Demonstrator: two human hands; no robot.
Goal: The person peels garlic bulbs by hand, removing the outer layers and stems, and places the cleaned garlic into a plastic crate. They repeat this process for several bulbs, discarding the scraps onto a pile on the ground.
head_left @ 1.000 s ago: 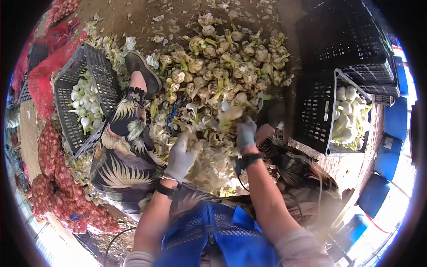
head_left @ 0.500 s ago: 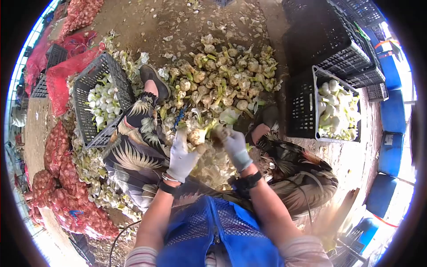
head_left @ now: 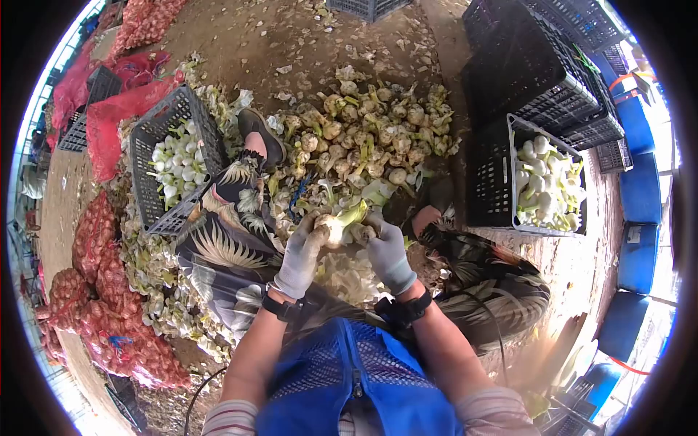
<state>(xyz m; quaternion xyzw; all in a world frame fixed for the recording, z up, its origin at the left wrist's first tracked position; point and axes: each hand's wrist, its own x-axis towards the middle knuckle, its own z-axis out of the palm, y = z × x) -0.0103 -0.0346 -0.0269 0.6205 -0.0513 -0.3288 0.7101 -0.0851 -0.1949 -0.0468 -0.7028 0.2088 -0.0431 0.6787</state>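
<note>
My left hand (head_left: pixel 299 251), in a pale, soiled work glove, is closed round a garlic bulb (head_left: pixel 333 228) above my lap. A yellow-green leafy stalk (head_left: pixel 353 213) rises from the bulb toward my right hand (head_left: pixel 383 247). That hand wears a similar glove, and its fingers are closed at the end of the stalk; exactly what lies between the dirty fingertips is partly hidden. Just beyond both hands, a heap of untrimmed garlic bulbs (head_left: pixel 371 131) lies on the ground. Loose peeled leaves (head_left: pixel 349 276) cover the ground between my legs.
A black crate (head_left: pixel 138 174) of cleaned white bulbs stands at left. Another crate (head_left: pixel 488 174) of white bulbs is at right, beside stacked black crates (head_left: pixel 520 80). Filled red mesh sacks (head_left: pixel 116 320) lie at far left. A blue strip (head_left: pixel 298 190) lies near the heap.
The bulb has turned, and its leafy stalk now slants up between my hands. My right hand has shifted slightly closer to the bulb. The whole view has tilted a little.
</note>
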